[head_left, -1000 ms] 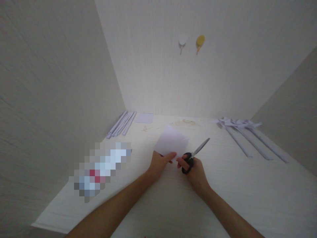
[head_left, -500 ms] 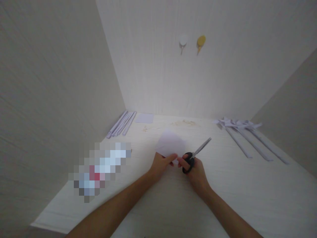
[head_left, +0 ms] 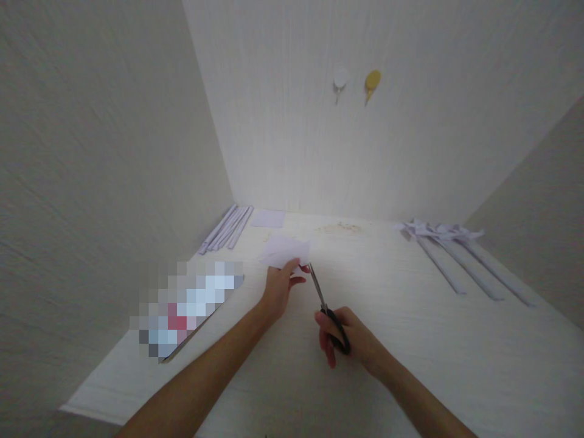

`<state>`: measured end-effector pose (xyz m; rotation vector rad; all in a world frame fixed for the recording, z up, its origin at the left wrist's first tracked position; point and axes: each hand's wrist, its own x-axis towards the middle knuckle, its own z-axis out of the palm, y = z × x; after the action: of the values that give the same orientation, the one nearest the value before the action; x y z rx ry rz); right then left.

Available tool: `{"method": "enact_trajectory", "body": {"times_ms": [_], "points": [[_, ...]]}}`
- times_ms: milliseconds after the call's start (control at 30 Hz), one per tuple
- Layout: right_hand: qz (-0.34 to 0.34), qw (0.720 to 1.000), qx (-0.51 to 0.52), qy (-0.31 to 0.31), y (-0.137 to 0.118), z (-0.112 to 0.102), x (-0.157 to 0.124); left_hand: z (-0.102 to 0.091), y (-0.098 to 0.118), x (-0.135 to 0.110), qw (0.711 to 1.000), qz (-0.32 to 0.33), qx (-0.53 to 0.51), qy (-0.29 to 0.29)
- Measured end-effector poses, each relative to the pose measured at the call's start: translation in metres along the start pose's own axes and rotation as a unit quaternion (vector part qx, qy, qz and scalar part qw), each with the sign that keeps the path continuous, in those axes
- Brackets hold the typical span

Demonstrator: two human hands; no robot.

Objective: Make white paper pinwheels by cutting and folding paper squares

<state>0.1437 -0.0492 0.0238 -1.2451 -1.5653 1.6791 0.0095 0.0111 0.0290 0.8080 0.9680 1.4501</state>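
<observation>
My left hand pinches a piece of white paper by its near right corner, with the sheet held just above the table. My right hand grips a pair of scissors by its black handles. The metal blades point up and slightly left, and their tips are beside the paper's edge close to my left fingertips. Whether the blades touch the paper I cannot tell.
Several rolled paper sticks lie at the back left, beside a flat paper square. At the right are paper strips with long sticks. A pixelated item lies front left. Two hooks, white and yellow, hang on the wall.
My left hand has moved left with the paper. My right hand has dropped nearer, and the scissors have swung from pointing up-right to pointing up-left, toward the paper.
</observation>
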Motion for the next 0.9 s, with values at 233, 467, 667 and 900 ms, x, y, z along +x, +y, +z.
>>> {"method": "enact_trajectory", "body": {"times_ms": [233, 467, 667, 900], "points": [[0.036, 0.999, -0.020, 0.003, -0.0029, 0.0008, -0.0018, -0.0001, 0.0015, 0.0009, 1.000, -0.007, -0.012, 0.003], [0.032, 0.999, -0.023, 0.008, -0.0029, 0.0015, -0.0007, -0.0002, -0.0019, -0.0009, 1.000, 0.005, -0.010, -0.018], [0.038, 0.998, -0.040, 0.008, -0.0027, 0.0015, -0.0007, -0.0009, -0.0033, 0.0003, 1.000, 0.011, -0.010, -0.024], [0.051, 0.997, -0.053, -0.003, 0.0012, 0.0010, 0.0038, -0.0015, -0.0047, 0.0018, 1.000, 0.005, -0.006, -0.014]]}}
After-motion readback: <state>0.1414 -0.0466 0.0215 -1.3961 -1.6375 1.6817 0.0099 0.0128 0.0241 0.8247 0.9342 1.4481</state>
